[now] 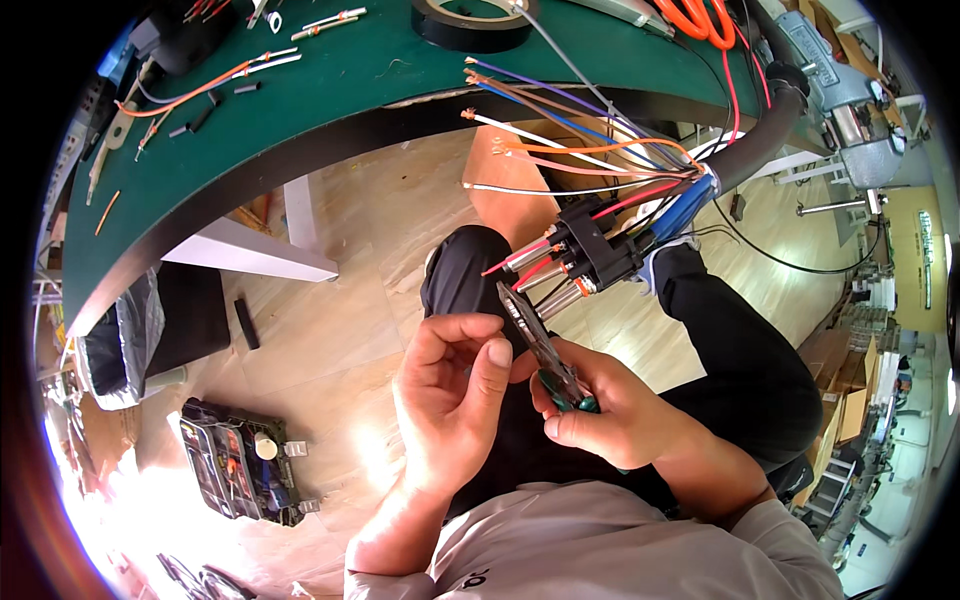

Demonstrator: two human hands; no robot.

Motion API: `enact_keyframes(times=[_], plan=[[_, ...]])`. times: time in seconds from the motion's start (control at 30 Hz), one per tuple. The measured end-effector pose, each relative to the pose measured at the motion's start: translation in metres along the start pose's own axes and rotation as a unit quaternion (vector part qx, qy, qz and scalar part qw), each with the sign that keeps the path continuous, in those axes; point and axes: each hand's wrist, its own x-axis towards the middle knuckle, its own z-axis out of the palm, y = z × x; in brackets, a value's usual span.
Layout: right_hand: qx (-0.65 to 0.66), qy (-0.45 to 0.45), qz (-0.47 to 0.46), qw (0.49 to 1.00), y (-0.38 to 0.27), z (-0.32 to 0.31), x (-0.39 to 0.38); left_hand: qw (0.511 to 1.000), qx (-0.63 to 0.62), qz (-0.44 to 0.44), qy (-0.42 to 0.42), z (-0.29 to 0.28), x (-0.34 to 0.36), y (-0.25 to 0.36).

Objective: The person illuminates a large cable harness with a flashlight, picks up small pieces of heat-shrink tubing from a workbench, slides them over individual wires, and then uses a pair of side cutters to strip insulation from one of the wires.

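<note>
By the table's near edge (pixel 270 170), the right hand (pixel 612 405) grips pliers (pixel 543 345) near a black connector (pixel 598 247). The left hand (pixel 452 390) has curled fingers, any hold unclear.

The matt plastic connector (pixel 598 243) bears shiny metal pins (pixel 568 298).

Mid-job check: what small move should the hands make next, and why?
Probably steady the black plastic multi-hole connector with the left hand: it sits beyond the green flat tabletop, with neither hand on it, while the right hand holds green-handled dark metal pliers, their tip appearing near its silver cylindrical metal pins.
</note>
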Motion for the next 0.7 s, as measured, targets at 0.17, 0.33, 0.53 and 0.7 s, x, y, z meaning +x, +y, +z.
enact_keyframes(times=[0.17, 0.33, 0.53, 0.7], plan=[[-0.018, 0.001, -0.003, 1.0, 0.0033, -0.0005, -0.0011, 0.997, -0.067, -0.041, 0.006, 0.0054, 0.0016, -0.0005], [-0.031, 0.017, -0.035, 0.999, 0.0084, 0.0013, -0.0011, 0.994, -0.101, -0.051, -0.003, 0.0053, 0.0059, -0.0007], [-0.035, 0.019, -0.025, 0.999, 0.0042, 0.002, -0.0007, 0.993, -0.111, -0.051, 0.005, 0.0049, 0.0076, -0.0033], [-0.038, 0.021, -0.02, 0.999, 0.0046, 0.0016, -0.0022, 0.99, -0.125, -0.059, -0.001, 0.0064, 0.0079, -0.0035]])
